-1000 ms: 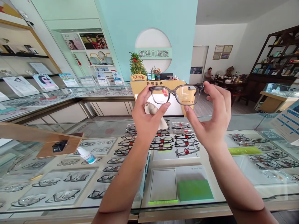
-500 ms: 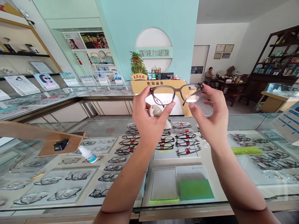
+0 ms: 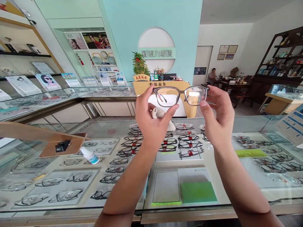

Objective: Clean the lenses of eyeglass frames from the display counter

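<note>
I hold a pair of grey-framed glasses point(image 3: 181, 95) up in front of me, above a glass display counter point(image 3: 248, 124). My left hand point(image 3: 151, 121) pinches the left lens rim between thumb and fingers, with a beige cleaning cloth point(image 3: 159, 113) tucked in its palm. My right hand point(image 3: 219, 118) grips the right end of the frame, thumb at the lower edge of the lens and fingers at the hinge.
Inside the counter lie several rows of spectacle frames point(image 3: 180, 145), a grey pad point(image 3: 166, 186) and a green pad point(image 3: 198, 191). A small spray bottle point(image 3: 89, 155) and a wooden stand point(image 3: 42, 138) sit at left. A cashier desk point(image 3: 163, 90) stands beyond. A person sits at a far table point(image 3: 211, 75).
The glasses have tilted slightly and the red tag seen on the left lens a second ago is out of sight. My right thumb has shifted up against the right lens.
</note>
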{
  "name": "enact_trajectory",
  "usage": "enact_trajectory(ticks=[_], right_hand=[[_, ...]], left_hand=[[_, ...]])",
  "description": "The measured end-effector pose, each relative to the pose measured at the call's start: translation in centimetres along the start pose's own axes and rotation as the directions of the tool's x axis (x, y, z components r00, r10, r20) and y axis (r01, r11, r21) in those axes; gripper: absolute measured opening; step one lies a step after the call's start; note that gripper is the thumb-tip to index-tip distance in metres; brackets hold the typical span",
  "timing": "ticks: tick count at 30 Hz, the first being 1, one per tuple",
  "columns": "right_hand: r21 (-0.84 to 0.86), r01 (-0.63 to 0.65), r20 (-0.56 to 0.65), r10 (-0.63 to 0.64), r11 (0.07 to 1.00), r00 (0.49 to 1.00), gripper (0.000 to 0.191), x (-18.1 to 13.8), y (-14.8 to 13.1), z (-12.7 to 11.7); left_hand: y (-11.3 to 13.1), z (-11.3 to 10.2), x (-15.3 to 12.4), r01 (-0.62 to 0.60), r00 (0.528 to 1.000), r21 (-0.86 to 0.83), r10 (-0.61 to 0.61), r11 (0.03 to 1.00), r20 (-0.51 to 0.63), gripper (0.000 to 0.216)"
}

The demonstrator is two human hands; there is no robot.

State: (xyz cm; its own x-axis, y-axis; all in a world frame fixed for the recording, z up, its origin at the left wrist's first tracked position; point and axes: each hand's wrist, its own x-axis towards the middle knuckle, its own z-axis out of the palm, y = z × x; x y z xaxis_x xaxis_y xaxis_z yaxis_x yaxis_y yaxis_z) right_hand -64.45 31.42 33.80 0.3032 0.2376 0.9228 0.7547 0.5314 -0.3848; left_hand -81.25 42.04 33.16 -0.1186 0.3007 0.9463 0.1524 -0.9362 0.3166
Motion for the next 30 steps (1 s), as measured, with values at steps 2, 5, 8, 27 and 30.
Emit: enact_trajectory(ticks=[2,5,8,27,30], right_hand=[[-0.038,0.052,-0.056,-0.054,0.998,0.997,0.04,0.0,-0.3,0.0],[-0.114,0.083,-0.104,-0.095,0.99,0.99,0.04,-0.2,-0.7,-0.1],[-0.115,0.083,-0.14,-0.099,0.99,0.985,0.04,-0.3,-0.9,-0.1],[0.082,-0.008,-0.195,0.024,0.997,0.98,0.032,0.1,-0.5,-0.2],[0.085,-0.031,-0.173,0.046,0.996,0.984,0.036,0.2,0.0,-0.3]], left_hand=[[-0.6,0.2,0.1,0.026,0.999,-0.044,-0.025,0.999,0.026,0.073],[-1.4,0.6,0.2,0.06,0.996,-0.081,-0.054,0.995,0.067,0.075],[-1.8,0.9,0.1,0.056,0.996,-0.087,-0.05,0.995,0.071,0.075],[-0.4,0.5,-0.1,0.007,1.0,-0.013,-0.006,1.0,0.019,0.08],[-0.2,0.3,-0.3,-0.03,1.0,0.047,0.03,0.998,0.005,0.08]])
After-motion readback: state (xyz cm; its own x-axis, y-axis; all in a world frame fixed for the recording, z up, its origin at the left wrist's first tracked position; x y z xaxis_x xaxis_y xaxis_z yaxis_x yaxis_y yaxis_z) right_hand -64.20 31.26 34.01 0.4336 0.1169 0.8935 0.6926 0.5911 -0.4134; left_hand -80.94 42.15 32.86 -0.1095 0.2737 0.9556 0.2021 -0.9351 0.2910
